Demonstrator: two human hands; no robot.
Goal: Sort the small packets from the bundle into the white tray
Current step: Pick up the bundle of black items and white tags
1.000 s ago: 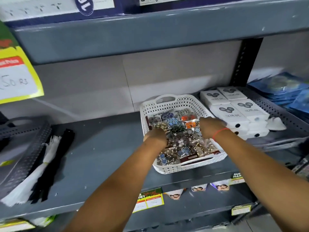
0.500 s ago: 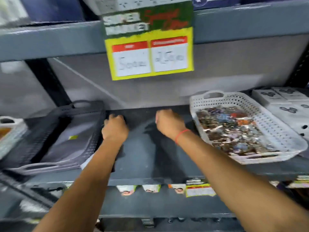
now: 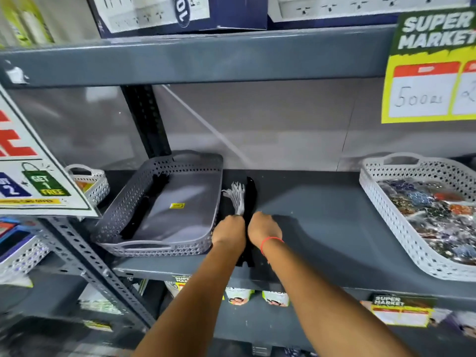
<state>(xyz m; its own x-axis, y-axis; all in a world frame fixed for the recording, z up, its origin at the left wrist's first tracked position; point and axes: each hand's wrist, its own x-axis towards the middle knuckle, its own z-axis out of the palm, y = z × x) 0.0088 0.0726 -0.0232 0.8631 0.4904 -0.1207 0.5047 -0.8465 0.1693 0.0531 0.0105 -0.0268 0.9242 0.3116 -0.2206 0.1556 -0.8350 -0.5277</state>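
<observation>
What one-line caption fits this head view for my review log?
Both hands, left hand and right hand, rest on black and white strips between the grey tray and packet-filled white tray.

Your forearms are bare — no sleeves visible. Your right hand (image 3: 263, 229) carries a thin red thread band (image 3: 270, 241) at the wrist; your left hand (image 3: 228, 231) carries nothing.

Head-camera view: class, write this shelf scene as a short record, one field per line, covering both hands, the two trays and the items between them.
left hand: on the shelf, at the near end of the white bundle
right hand: beside it, on the black bundle
grip: cannot tell, fingers hidden
grey tray: left of the hands, holds black items
white tray: far right, filled with small packets
wrist: red band on the right
</observation>
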